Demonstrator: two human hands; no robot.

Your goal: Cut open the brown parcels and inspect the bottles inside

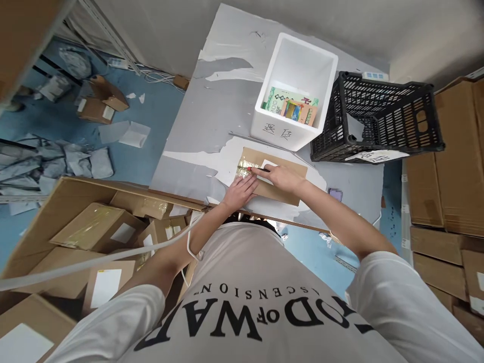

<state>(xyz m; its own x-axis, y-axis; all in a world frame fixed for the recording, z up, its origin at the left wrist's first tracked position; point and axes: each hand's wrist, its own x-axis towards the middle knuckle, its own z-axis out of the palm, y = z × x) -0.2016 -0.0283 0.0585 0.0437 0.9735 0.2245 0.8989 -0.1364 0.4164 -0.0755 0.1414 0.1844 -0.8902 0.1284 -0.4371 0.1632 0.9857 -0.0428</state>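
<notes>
A flat brown cardboard box (pixel 282 194) lies on the table in front of me. Shiny clear tape (pixel 244 164) covers its left end, and part of a white label (pixel 267 164) shows on top. My left hand (pixel 242 191) rests on the near left part of the box with its fingers stretched out. In my right hand (pixel 283 178) is a slim black tool with a red tip (pixel 260 170), held low over the taped end. Whether it is a cutter or a pen, I cannot tell. The right hand covers part of the label.
A white foam box (pixel 260 118) with printed packets inside stands beyond the cardboard box. To its right is a black plastic crate (pixel 378 131). A small purple object (pixel 335 194) lies right on the table. Left of me, a large carton (pixel 75 184) holds several taped boxes.
</notes>
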